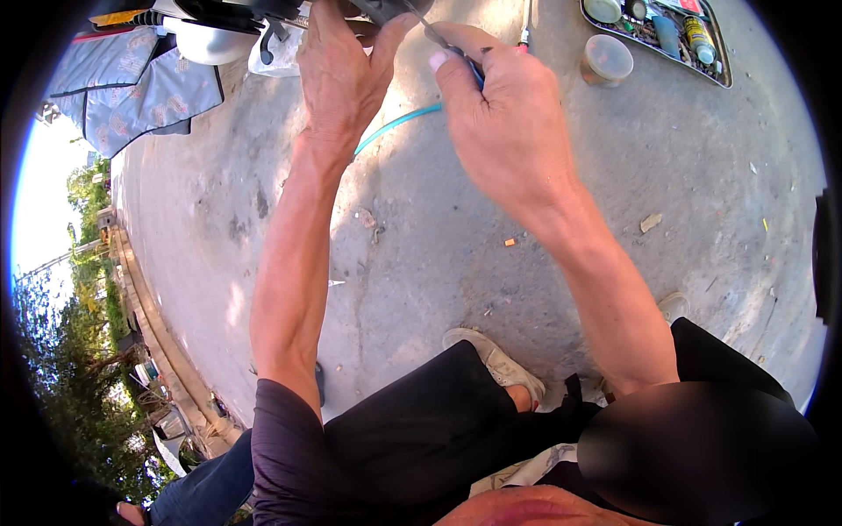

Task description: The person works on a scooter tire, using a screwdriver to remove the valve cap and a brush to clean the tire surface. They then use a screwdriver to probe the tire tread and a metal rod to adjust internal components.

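At the upper edge, my left hand (344,83) reaches up to a dark vehicle part (373,9). Its fingers curl around that part, and their tips run out of the picture. To the right, my right hand (504,110) is closed around a slim metal tool with a dark and blue handle (479,74). The tool's grey shaft points up and left toward the part by my left hand; I cannot make out its exact kind or its tip. Behind and between my hands, a turquoise hose (399,120) curves over the concrete.
A tray (730,66) of bottles and small hardware lies at the upper right, with a translucent plastic tub (607,61) beside it. Grey padded cloth (149,88) hangs at the upper left near a silver rounded cover (206,42). A jeans-clad leg (206,486) shows at lower left.
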`<move>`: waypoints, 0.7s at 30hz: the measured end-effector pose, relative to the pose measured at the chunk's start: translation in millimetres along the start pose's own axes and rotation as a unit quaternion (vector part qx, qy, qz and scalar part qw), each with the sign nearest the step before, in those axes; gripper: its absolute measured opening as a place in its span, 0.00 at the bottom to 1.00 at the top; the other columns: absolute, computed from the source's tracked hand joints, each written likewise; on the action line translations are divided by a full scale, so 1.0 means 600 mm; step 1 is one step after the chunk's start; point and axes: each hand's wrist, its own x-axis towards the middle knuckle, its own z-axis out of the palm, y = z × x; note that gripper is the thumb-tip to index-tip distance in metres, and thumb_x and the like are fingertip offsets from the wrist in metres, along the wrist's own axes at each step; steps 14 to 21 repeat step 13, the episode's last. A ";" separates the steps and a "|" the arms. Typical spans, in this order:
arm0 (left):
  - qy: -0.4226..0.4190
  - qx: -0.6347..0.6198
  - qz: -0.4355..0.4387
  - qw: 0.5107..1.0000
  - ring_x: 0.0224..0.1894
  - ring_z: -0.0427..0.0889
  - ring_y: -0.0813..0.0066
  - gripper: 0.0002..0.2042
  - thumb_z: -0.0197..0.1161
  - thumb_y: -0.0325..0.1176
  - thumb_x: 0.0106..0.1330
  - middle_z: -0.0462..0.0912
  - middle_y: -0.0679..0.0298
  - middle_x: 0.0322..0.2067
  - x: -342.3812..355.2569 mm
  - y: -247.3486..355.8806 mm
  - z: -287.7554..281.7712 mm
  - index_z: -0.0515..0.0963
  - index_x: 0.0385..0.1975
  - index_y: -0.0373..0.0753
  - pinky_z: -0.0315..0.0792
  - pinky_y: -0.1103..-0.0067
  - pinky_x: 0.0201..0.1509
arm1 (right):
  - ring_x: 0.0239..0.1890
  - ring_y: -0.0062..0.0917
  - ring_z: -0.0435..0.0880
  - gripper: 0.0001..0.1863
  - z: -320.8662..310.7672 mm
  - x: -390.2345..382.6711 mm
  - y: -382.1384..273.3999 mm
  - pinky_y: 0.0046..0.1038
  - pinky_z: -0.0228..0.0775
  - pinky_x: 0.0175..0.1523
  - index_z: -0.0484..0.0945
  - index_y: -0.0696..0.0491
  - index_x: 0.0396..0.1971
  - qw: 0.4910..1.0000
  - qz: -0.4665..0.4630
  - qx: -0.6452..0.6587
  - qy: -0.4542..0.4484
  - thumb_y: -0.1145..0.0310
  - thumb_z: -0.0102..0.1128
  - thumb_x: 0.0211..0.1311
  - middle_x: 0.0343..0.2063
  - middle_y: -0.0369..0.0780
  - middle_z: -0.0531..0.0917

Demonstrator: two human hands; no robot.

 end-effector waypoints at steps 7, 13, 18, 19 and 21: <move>0.052 0.053 0.089 0.993 0.44 0.89 0.50 0.26 0.69 0.31 0.68 0.85 0.44 0.43 0.003 -0.022 0.012 0.66 0.61 0.28 0.81 0.65 0.47 | 0.17 0.21 0.73 0.17 -0.019 0.031 0.012 0.27 0.64 0.24 0.80 0.65 0.52 0.911 0.169 0.367 -0.084 0.68 0.56 0.73 0.22 0.37 0.81; -0.009 -0.055 -0.058 0.997 0.48 0.88 0.53 0.24 0.68 0.32 0.70 0.86 0.43 0.46 0.001 0.012 -0.010 0.67 0.61 0.32 0.79 0.62 0.54 | 0.29 0.37 0.89 0.23 0.010 0.024 0.003 0.38 0.77 0.32 0.78 0.57 0.61 0.948 -0.162 -0.269 0.040 0.63 0.62 0.70 0.27 0.46 0.88; -0.009 -0.055 -0.058 0.997 0.48 0.88 0.53 0.24 0.68 0.32 0.70 0.86 0.43 0.46 0.001 0.012 -0.010 0.67 0.61 0.32 0.79 0.62 0.54 | 0.29 0.37 0.89 0.23 0.010 0.024 0.003 0.38 0.77 0.32 0.78 0.57 0.61 0.948 -0.162 -0.269 0.040 0.63 0.62 0.70 0.27 0.46 0.88; -0.009 -0.055 -0.058 0.997 0.48 0.88 0.53 0.24 0.68 0.32 0.70 0.86 0.43 0.46 0.001 0.012 -0.010 0.67 0.61 0.32 0.79 0.62 0.54 | 0.29 0.37 0.89 0.23 0.010 0.024 0.003 0.38 0.77 0.32 0.78 0.57 0.61 0.948 -0.162 -0.269 0.040 0.63 0.62 0.70 0.27 0.46 0.88; -0.009 -0.055 -0.058 0.997 0.48 0.88 0.53 0.24 0.68 0.32 0.70 0.86 0.43 0.46 0.001 0.012 -0.010 0.67 0.61 0.32 0.79 0.62 0.54 | 0.29 0.37 0.89 0.23 0.010 0.024 0.003 0.38 0.77 0.32 0.78 0.57 0.61 0.948 -0.162 -0.269 0.040 0.63 0.62 0.70 0.27 0.46 0.88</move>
